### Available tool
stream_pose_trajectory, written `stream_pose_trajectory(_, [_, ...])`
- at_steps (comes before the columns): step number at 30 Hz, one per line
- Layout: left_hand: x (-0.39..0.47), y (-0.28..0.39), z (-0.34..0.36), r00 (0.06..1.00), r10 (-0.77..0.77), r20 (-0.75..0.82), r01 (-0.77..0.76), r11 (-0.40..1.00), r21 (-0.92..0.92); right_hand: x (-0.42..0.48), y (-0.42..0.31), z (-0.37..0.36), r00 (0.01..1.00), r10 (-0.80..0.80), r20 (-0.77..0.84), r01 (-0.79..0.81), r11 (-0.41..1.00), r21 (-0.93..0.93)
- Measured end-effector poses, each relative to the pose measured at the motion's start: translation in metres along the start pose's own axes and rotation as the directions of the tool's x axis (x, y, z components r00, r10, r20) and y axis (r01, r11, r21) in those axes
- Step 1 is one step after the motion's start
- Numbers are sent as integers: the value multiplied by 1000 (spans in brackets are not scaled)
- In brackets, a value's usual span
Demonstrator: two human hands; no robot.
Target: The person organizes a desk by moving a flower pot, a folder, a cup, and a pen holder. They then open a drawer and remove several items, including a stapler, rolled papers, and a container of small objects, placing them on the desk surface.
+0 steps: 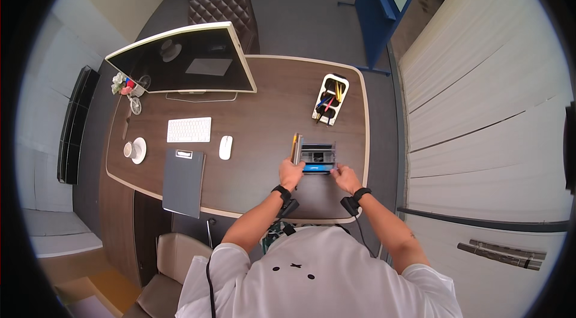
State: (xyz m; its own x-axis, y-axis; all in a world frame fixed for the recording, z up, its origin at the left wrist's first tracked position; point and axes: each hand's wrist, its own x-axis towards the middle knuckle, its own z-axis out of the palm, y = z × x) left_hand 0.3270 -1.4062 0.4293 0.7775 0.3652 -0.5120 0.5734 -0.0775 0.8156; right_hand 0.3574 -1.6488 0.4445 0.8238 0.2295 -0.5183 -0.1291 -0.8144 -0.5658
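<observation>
A small desk organizer (pixel 318 147) with several crossbars or tiers is between my hands, over the right part of the desk. Along its left side stand a few thin upright items (pixel 296 148), perhaps books, one with a yellow-orange edge. A bright blue item (pixel 317 167) lies across the organizer's near end. My left hand (pixel 291 174) grips the near left corner, by the upright items. At the near right corner, the fingers of my right hand (pixel 346 178) close on the edge. Whether the organizer touches the desktop is hard to tell.
On the desk (pixel 261 129) stand a white pen holder (pixel 318 97), a monitor (pixel 184 61), a keyboard (pixel 189 130), a mouse (pixel 225 147), a cup on a saucer (pixel 133 150) and a flower ornament (pixel 126 86). A grey clipboard folder (pixel 182 183) overhangs the near edge. A chair (pixel 173 257) is at lower left.
</observation>
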Motion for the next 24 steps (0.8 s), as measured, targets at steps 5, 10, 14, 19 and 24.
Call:
stream_pose_trajectory(5, [36,3,-38,999,4,-54,-11,993,-121,29,7,28,986,-93,141,-6,817,577])
stream_pose_trajectory(10, [81,18,-81,988,63,-138,-67,997,-24,16,2,19,991,-63,118,-9,849,529])
stream_pose_trajectory(14, [96,37,-87,994,47,-102,-47,999,8,3,58,19,995,38,93,-77,881,467])
stream_pose_trajectory(19, [85,37,-90,987,32,-155,-42,997,-62,-12,80,11,994,66,84,-94,918,386])
stream_pose_trajectory(24, [22,44,-78,974,107,-201,-148,968,-205,-6,59,1,999,-33,-27,38,976,214])
